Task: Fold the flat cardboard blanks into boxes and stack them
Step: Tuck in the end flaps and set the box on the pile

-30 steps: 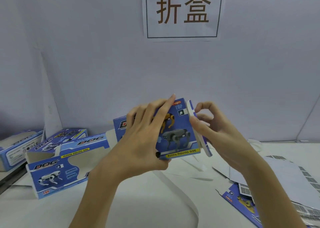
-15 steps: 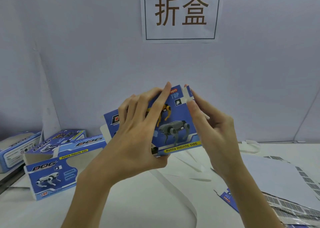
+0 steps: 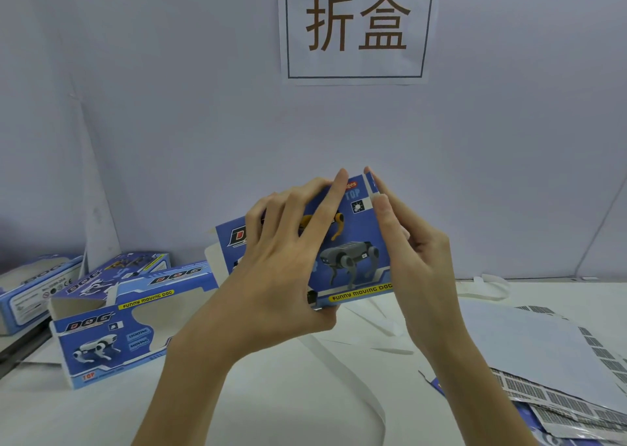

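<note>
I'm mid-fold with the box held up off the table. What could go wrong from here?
1. The right hand presses the end flap of the blue cardboard dog-print box with straight fingers; it may crease or miss its slot.
2. The left hand alone holds the box, which could twist or collapse.

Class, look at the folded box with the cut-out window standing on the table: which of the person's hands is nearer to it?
Left. The left hand grips the held box just right of the windowed box; the right hand is farther right, at the held box's far end.
</note>
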A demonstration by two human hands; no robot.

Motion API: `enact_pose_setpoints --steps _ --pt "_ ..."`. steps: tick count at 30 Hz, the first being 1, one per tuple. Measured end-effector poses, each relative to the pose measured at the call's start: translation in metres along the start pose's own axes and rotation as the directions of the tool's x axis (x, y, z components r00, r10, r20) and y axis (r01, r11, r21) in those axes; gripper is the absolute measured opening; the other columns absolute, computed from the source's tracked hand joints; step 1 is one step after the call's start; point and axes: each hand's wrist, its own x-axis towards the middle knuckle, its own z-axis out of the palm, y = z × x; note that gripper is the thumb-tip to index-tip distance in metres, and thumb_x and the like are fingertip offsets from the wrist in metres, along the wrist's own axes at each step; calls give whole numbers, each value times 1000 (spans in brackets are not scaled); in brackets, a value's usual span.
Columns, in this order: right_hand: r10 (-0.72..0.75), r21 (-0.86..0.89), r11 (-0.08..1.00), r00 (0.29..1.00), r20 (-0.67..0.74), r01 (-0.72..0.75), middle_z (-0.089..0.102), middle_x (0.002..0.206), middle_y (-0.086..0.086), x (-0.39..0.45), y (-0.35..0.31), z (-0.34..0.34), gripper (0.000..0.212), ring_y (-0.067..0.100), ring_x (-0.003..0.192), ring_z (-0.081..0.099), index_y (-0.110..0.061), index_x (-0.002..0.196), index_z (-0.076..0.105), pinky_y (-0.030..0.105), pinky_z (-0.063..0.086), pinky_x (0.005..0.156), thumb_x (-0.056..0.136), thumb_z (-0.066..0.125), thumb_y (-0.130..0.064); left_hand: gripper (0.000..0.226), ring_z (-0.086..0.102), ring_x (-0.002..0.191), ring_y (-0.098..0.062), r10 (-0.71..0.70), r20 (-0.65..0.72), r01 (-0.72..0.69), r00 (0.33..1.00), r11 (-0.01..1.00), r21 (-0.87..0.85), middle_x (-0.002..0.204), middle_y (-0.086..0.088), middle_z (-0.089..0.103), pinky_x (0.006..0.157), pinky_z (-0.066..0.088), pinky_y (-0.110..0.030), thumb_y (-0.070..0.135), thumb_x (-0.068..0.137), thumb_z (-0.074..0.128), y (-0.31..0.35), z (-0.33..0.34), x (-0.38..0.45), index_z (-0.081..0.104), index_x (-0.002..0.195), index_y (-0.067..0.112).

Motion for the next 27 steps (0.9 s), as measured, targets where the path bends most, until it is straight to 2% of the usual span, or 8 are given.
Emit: enact_pose_setpoints --steps 6,10,12,16,19,21,23,27 --pt "20 -56 998 999 25 -19 75 118 16 2 0 -1 41 29 96 79 -28 133 70 44 67 70 106 44 -44 135 24 146 -16 -6 17 6 1000 1000 -5 162 8 18 122 5 -26 52 63 79 -2 3 -2 -2 168 24" --pt "164 -104 983 976 145 -150 71 130 9 -2 14 2 55 21 112 74 -32 138 64 38 63 88 100 37 -61 133 27 142 -17 -26 -15 26 1000 1000 -14 160 4 21 116 21 -37 60 62 81 12 17 1 9 168 24" --pt "198 -148 974 958 207 -169 68 135 5 -2 21 4 52 20 121 69 -33 141 61 43 59 98 104 39 -62 132 33 141 -22 -51 -22 51 998 999 -1 158 0 25 114 26 -41 58 58 82 14 21 3 17 167 22" --pt "138 -48 990 955 264 -130 74 121 -19 5 17 -7 47 8 111 73 -34 145 55 21 60 76 99 50 -47 122 33 142 -20 -73 -62 73 995 997 -5 159 1 30 116 27 -44 63 66 78 2 15 2 21 166 25" --pt "82 -95 994 940 330 -54 70 128 -14 7 11 -15 46 16 119 70 -31 149 54 27 63 79 103 54 -33 117 33 146 -17 -99 -118 95 988 995 -37 166 4 27 117 26 -41 69 72 74 0 11 3 21 166 25" --pt "87 -165 986 914 397 -22 70 132 -8 6 8 -18 44 22 120 70 -36 151 52 39 64 86 107 55 -36 115 32 149 -16 -103 -144 98 984 994 -41 171 4 20 118 26 -41 72 75 69 0 10 3 19 166 22" --pt "98 -199 980 915 391 -20 70 132 -4 7 7 -19 47 24 118 71 -39 151 53 48 63 91 104 54 -39 116 26 154 -16 -100 -145 94 984 995 -45 175 3 12 121 25 -43 74 78 64 0 11 3 13 167 20" --pt "71 -147 989 947 312 -26 71 127 -1 8 5 -20 45 22 112 74 -36 145 59 38 66 82 100 56 -37 120 6 162 -25 -115 -112 115 987 993 2 176 -6 -5 126 20 -53 86 81 56 5 15 3 1 168 25"
